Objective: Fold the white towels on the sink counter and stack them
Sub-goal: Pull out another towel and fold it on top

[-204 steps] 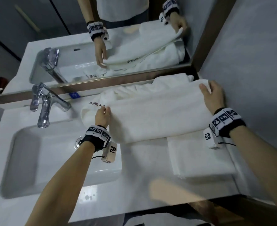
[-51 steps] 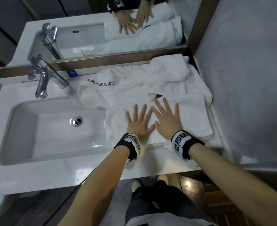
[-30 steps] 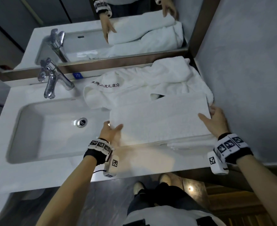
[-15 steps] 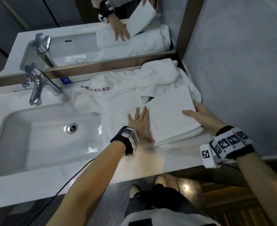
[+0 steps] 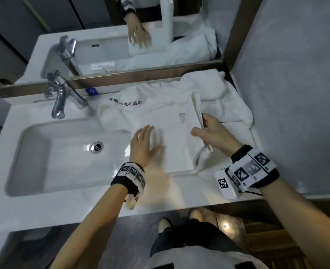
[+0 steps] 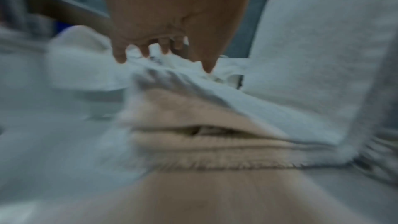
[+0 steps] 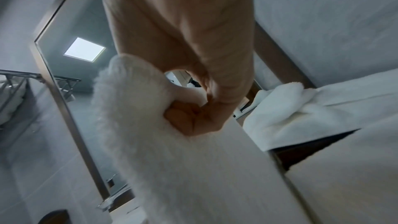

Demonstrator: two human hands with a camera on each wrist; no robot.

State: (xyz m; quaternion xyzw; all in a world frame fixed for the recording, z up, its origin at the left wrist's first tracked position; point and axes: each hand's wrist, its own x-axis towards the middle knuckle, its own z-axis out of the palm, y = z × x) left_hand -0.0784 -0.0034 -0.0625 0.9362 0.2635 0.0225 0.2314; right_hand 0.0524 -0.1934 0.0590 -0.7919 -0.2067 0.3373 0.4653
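Towel (image 5: 176, 146) folding is mid-step at the right end of the sink counter (image 5: 63, 206), beside the basin (image 5: 49, 158). The left hand (image 5: 143, 144) lies flat with fingers spread, pressing the towel's left half down, while the right hand (image 5: 212, 133) pinches the towel's right edge between thumb and curled fingers and holds that flap raised nearly upright, apparently to bring it over toward the left. Under it, along the counter's front edge, sits what looks like an already folded towel (image 5: 208, 172), and behind, against the mirror (image 5: 160, 45), a crumpled towel with printed lettering (image 5: 150, 105) waits unfolded. The main risk, as I judge it, is a crooked fold: the grip takes the flap at one spot, so its far corner may sag and land askew. If the pressing hand slips, the whole towel could slide toward the basin, or drag the folded towel below it out of line.
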